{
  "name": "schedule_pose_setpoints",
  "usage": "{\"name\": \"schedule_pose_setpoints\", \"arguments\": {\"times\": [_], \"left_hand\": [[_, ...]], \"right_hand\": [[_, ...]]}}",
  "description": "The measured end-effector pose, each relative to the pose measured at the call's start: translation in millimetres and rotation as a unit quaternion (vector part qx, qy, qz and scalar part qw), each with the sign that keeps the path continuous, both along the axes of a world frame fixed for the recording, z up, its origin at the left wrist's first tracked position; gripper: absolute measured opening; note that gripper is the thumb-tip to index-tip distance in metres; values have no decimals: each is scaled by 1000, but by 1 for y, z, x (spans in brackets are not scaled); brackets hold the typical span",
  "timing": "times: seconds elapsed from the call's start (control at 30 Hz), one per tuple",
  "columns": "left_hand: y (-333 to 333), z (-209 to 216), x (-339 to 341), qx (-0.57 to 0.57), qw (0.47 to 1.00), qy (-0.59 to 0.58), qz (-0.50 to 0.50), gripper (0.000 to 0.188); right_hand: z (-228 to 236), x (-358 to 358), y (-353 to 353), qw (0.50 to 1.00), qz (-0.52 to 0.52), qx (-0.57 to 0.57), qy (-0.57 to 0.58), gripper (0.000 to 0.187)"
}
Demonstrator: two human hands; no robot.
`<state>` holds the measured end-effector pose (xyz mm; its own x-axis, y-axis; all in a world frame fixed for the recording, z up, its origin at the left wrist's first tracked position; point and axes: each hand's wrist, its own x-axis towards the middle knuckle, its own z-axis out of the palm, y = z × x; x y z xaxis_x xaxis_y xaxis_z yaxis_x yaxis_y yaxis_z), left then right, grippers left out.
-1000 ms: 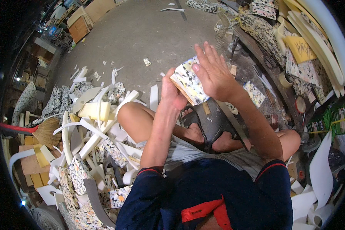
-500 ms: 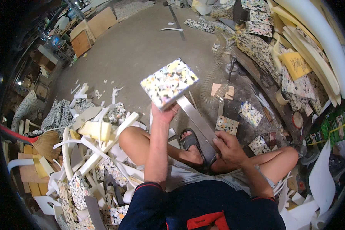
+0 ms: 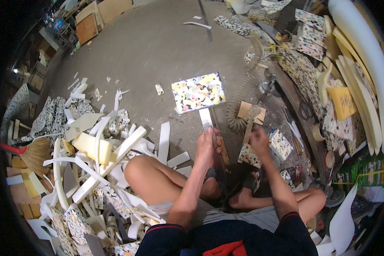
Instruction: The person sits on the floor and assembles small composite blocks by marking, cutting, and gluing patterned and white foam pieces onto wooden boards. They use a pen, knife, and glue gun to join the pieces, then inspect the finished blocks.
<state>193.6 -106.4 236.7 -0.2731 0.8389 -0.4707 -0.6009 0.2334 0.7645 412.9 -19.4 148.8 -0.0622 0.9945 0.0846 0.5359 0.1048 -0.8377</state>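
Observation:
I sit cross-legged on the concrete floor. A rectangular block of speckled multi-coloured foam (image 3: 198,91) shows just past my left hand (image 3: 207,147), apart from it; I cannot tell whether it rests on the floor. My left hand hovers over a long metal blade (image 3: 207,119) lying on the floor, fingers stretched toward the block and holding nothing. My right hand (image 3: 258,141) is low by my right foot, fingers curled, between two small speckled foam squares (image 3: 248,155) (image 3: 280,144). A cardboard scrap (image 3: 249,112) lies just beyond it.
White and speckled foam offcuts (image 3: 94,145) are heaped on my left beside a broom (image 3: 34,153). A coiled hose (image 3: 239,106) lies past the blade. Foam sheets (image 3: 358,85), scissors (image 3: 305,111) and a tape roll (image 3: 318,132) crowd the right. Wooden crates (image 3: 87,27) stand far left.
My left hand held the foam block up and has since dropped to the blade, with the block now clear of it. My right hand moved from the blade's near end to the small squares.

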Motion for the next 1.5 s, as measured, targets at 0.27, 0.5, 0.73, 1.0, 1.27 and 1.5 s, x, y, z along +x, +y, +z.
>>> {"name": "schedule_pose_setpoints", "arguments": {"times": [0.27, 0.5, 0.73, 1.0, 1.27, 1.5], "left_hand": [[18, -11, -18, 15, 999, 31, 7, 50], [34, -13, -25, 31, 997, 52, 41, 45], [37, -10, -28, 52, 990, 101, 86, 43], [34, 4, -16, 119, 986, 103, 62, 43], [8, 22, -17, 138, 983, 110, 54, 40], [-4, 30, -22, 136, 982, 111, 75, 37]], "right_hand": [[-64, 43, 229, 981, -167, 6, -101, 105], [-117, 23, 291, 960, -242, 42, -134, 71], [15, 30, 210, 981, -173, 66, 51, 45], [215, -2, 6, 978, 67, -28, 195, 21], [259, -47, -63, 967, 127, -7, 220, 32], [270, -67, -70, 984, 109, 82, 113, 41]]}}
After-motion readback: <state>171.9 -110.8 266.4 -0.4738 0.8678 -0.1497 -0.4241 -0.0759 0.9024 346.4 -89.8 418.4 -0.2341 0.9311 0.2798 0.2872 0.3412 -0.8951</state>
